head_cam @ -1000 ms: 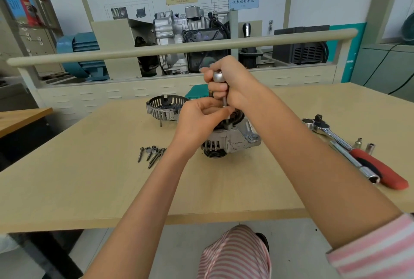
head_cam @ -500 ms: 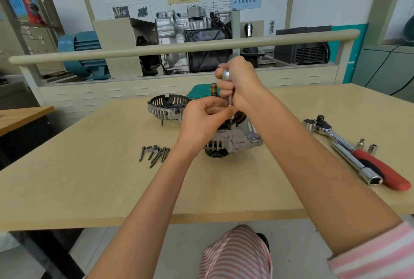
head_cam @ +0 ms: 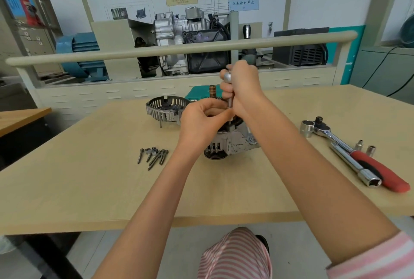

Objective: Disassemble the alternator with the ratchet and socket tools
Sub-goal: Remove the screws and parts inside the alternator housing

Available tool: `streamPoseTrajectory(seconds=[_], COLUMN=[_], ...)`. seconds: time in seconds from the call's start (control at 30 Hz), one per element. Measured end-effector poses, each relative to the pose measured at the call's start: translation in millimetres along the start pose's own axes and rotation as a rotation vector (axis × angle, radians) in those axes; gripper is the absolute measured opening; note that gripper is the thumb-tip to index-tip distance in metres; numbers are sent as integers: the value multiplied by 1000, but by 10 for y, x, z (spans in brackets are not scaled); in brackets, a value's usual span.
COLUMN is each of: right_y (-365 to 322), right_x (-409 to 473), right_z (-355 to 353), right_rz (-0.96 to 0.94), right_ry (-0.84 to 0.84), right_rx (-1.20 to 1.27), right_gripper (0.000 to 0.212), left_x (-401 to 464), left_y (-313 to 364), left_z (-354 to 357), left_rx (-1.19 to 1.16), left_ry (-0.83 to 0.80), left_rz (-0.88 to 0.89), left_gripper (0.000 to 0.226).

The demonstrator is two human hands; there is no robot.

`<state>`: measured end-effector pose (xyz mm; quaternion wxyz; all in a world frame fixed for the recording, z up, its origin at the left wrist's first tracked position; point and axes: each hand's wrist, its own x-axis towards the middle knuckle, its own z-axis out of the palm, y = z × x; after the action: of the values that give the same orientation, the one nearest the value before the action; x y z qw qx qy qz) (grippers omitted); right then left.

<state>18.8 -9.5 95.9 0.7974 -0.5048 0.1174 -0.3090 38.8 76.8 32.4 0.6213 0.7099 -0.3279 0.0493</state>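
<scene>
1. The wooden table [head_cam: 89,189] spreads in front of me, with a long rail [head_cam: 179,51] and a cutaway engine display [head_cam: 190,38] behind its far edge.
2. The alternator [head_cam: 233,142] stands near the table's middle, pulley end down, its shaft [head_cam: 212,91] rising at the top.
3. Its removed end cover [head_cam: 165,108] lies just behind and to the left, apart from the body.
4. To the right lie the ratchet [head_cam: 358,155] with its red grip, a socket fitted on its head, and a chrome extension socket [head_cam: 356,164] beside it; two small sockets [head_cam: 365,147] stand just past them.
5. My right hand [head_cam: 244,90] is curled round a slim metal driver [head_cam: 229,92], held upright with its tip down in the alternator's top.
6. My left hand [head_cam: 201,121] pinches the driver's lower shank, fingers bent close.
7. A cluster of loose bolts [head_cam: 154,156] lies left of the alternator, well clear of it.
</scene>
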Motion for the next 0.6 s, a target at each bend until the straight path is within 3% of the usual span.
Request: streamPoseTrajectory(seconds=[0.1, 0.2, 0.27, 0.33, 0.43, 0.5, 0.6], right_y=[-118, -127, -100, -12, 85, 54, -79], right_x=[22, 30, 5, -6, 0, -2, -34], right_z=[-56, -57, -26, 38, 65, 35, 9], right_rz=[210, 235, 213, 84, -117, -66, 123], right_ry=[-340, -457, -383, -160, 129, 92, -184], right_rx=[-135, -204, -165, -119, -88, -49, -160], right_gripper=[19, 19, 20, 20, 38, 38, 20], left_x=[-10, -13, -6, 5, 7, -8, -30], left_y=[-3, 3, 8, 5, -8, -20, -21], left_z=[-49, -65, -51, -24, 11, 21, -12], left_rx=[-44, -59, -50, -34, -7, -12, -49], left_ry=[-50, -53, -29, 15, 32, 25, -14], left_rz=[16, 5, -14, -19, 0, 16, 39], left_gripper=[9, 9, 6, 9, 16, 12, 4])
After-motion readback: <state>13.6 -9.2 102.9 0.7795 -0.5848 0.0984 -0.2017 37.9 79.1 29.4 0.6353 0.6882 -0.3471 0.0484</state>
